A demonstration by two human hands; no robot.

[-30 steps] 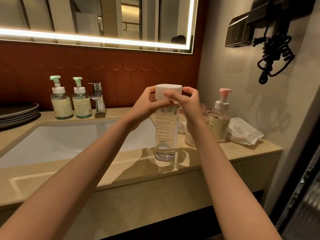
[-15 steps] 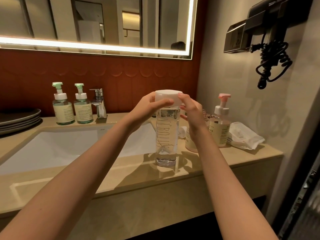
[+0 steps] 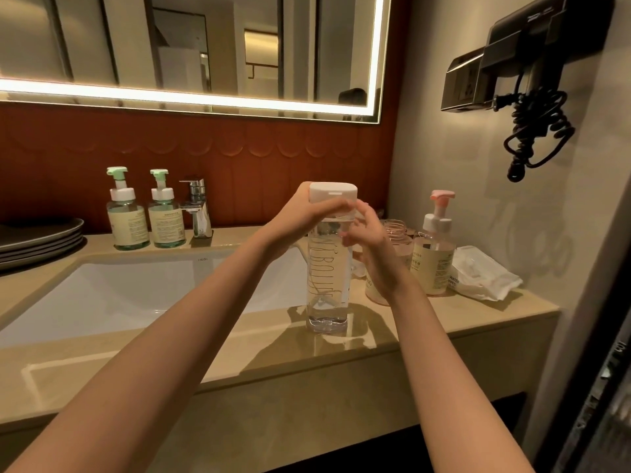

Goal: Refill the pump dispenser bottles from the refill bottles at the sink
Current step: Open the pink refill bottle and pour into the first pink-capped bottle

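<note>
I am uncapping the refill bottle [image 3: 327, 274], which is standing upright on the counter [image 3: 239, 346] right of the sink [image 3: 136, 291]. My left hand [image 3: 300, 216] is gripping its neck under the white cap [image 3: 333, 192]. My right hand [image 3: 370, 240] is touching its shoulder; I cannot tell whether it is gripping. The next move is probably calling for a steady base while the cap is coming off.
</note>
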